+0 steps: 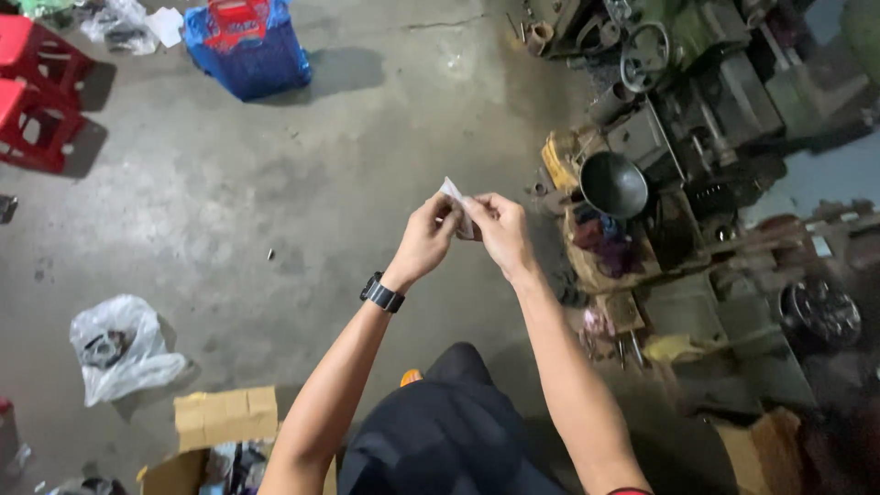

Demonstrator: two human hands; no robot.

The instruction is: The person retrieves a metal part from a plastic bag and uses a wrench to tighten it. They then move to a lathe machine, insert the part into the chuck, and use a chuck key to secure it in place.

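Note:
Both hands are raised in front of me over the concrete floor, pinching one small white packet [452, 192] between them. My left hand [424, 240], with a black watch on its wrist, grips the packet's left side with thumb and fingers. My right hand [500, 229] grips its right side, fingers curled over a darker bit of the packet. What the packet holds is too small to tell.
A lathe-like machine [697, 119] with a black pan [613, 184] and rags stands at the right. A blue bag [247, 46] and red stools [37, 92] are far left. A white plastic bag [124, 348] and an open cardboard box [225, 431] lie near my feet.

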